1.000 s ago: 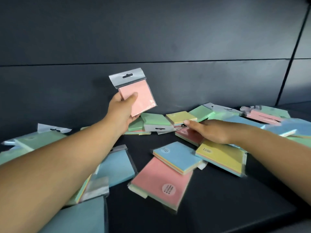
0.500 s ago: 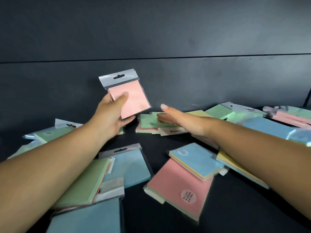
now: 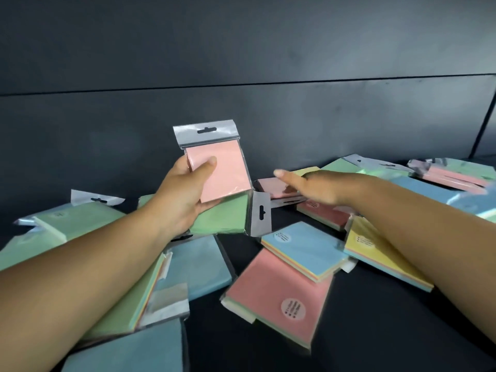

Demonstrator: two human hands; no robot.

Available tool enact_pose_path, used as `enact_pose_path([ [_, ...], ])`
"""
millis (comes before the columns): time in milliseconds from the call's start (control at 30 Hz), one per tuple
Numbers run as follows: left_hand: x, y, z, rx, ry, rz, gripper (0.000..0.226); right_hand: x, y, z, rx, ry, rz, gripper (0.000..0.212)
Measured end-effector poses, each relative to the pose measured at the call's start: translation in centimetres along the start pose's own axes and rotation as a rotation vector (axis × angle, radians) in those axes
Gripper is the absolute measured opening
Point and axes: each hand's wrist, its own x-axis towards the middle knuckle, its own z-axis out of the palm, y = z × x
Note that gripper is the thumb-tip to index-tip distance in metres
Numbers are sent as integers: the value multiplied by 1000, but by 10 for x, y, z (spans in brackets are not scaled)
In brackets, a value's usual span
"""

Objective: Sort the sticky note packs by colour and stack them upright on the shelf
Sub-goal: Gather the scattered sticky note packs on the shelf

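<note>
Pink pack: the left hand (image 3: 182, 200) grips a pink pack (image 3: 218, 171) by its lower left corner, thumb on the front face, fingers under it; the pack is upright, above the green pack (image 3: 222, 217).
Right hand: the right hand (image 3: 311, 187) has straight fingers and holds nothing; it reaches over a second pink pack (image 3: 271, 187), which lies flat just right of the green pack. Whether it touches this pack cannot be told.
Weight: probably light; one hand carries a pack easily.
Stiffness: the paper block looks firm, but the silver hang tab (image 3: 206, 132) on top seems thin and would bend.
Surface: the clear wrap shines, so it is likely slippery.
Where to hold: best across the block, thumb against fingers, not by the tab.
Shelf: the other packs lie loose around the green pack on the dark shelf (image 3: 375, 331); none stands upright yet.
</note>
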Motion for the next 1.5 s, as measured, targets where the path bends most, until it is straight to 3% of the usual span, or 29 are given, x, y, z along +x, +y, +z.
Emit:
enact_pose_path([
  [67, 0, 0, -3, 19, 26, 23, 11, -1, -8, -1, -175, 86, -10, 84],
  [133, 1, -1, -7, 34, 60, 37, 10, 3, -8, -3, -247, 150, 1, 71],
  [200, 2, -1, -9, 38, 93, 40, 9, 10, -3, -4, -303, 179, 57, 70],
  [400, 5, -3, -10, 70, 117, 56, 9, 45, 0, 6, -406, 79, 254, 83],
  [567, 7, -5, -9, 72, 106, 66, 12, 48, -5, 7, -283, 108, 249, 78],
  [667, 6, -5, -10, 78, 102, 70, 12, 48, -4, 8, 175, 166, 164, 66],
  [733, 5, -4, -9, 75, 101, 68, 11, 47, -1, 4, 472, 211, 76, 30],
  [767, 5, -3, -9, 70, 99, 60, 9, 46, 3, 0, 566, 235, 64, 23],
  [933, 6, 10, -6, -17, 129, 48, 13, 30, 9, -32, 1034, 198, -44, 23],
  [1033, 5, 23, -3, -40, 108, 44, 8, 12, 4, -53, 1085, 132, -162, 18],
  [1200, -15, 51, 4, -36, 11, 38, 4, -15, -18, -62, 934, -93, -331, 11],
  [1400, -68, 67, -5, 104, -121, 32, 46, -32, -55, -51, 764, -284, -493, 25],
  [1500, -94, 67, -17, 73, -51, 56, 30, -38, -78, -41, 758, -258, -505, 31],
])
